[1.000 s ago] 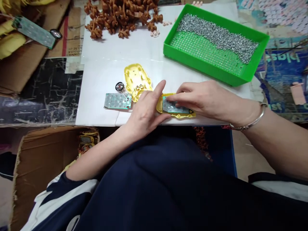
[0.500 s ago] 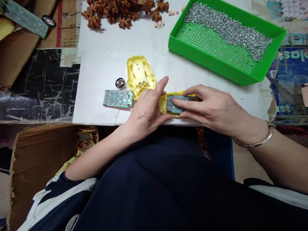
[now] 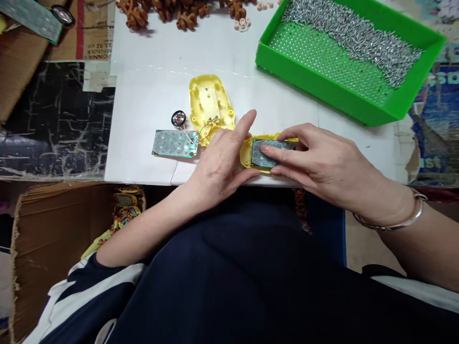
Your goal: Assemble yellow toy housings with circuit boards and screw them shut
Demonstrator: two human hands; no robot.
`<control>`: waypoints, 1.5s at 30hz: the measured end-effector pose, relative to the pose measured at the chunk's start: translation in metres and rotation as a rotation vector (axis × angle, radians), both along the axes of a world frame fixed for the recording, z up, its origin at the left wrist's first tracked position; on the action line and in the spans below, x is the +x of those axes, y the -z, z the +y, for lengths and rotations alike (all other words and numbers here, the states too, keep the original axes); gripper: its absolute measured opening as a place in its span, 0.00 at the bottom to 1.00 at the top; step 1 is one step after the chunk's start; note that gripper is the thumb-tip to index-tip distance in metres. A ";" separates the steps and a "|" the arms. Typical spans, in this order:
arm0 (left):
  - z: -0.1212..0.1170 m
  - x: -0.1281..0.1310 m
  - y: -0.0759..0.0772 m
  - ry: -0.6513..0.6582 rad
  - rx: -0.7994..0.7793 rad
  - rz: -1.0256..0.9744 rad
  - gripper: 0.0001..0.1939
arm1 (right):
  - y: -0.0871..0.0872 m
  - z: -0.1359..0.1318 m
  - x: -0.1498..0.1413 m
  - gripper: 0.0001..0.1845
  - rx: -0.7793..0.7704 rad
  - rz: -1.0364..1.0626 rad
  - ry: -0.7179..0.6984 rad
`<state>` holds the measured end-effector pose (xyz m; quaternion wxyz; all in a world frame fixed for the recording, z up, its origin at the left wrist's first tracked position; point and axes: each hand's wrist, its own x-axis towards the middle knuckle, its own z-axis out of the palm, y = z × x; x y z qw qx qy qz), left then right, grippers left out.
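A yellow plastic shell half [image 3: 245, 155] lies near the table's front edge with a green circuit board [image 3: 267, 160] in it. My left hand [image 3: 218, 165] steadies the shell's left end, its thumb along the near edge and index finger raised; its other fingers are partly hidden. From the right, my right hand [image 3: 315, 160] grips the board and shell, index finger on the board's face and thumb at the near side. Left of my hands, another yellow shell half [image 3: 195, 102] lies inside up. Wires run near it to a second circuit board [image 3: 172, 143] and a small round speaker [image 3: 178, 118].
A green tray [image 3: 322, 93] of metal screws [image 3: 358, 38] stands at the back right. Brown plastic parts [image 3: 186, 14] and small pink pieces [image 3: 242, 24] lie at the back. A cardboard box [image 3: 60, 239] holding yellow parts sits below the table at left.
The view has shifted slightly, so the tray and parts at the back appear higher. Both hands keep nearly the same hold on the shell and board.
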<state>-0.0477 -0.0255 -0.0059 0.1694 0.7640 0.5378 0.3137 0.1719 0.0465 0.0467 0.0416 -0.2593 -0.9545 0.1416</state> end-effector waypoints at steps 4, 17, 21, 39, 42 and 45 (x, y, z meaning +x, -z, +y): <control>0.000 0.000 -0.001 0.018 0.028 -0.012 0.35 | 0.002 0.000 0.001 0.25 -0.033 0.005 0.034; 0.000 -0.001 -0.002 0.018 0.062 0.032 0.34 | 0.004 0.003 0.002 0.22 0.004 0.022 -0.004; 0.001 -0.001 0.001 0.046 0.127 0.026 0.35 | 0.005 0.004 0.002 0.23 0.036 0.014 -0.025; 0.003 0.029 -0.014 0.156 0.469 0.204 0.10 | 0.010 0.001 0.000 0.16 0.024 0.133 -0.022; 0.006 0.032 -0.012 0.170 0.422 0.162 0.06 | 0.013 0.002 0.000 0.15 -0.005 0.200 0.025; 0.008 0.033 -0.010 0.188 0.451 0.236 0.07 | 0.016 0.001 -0.002 0.16 -0.045 0.263 0.058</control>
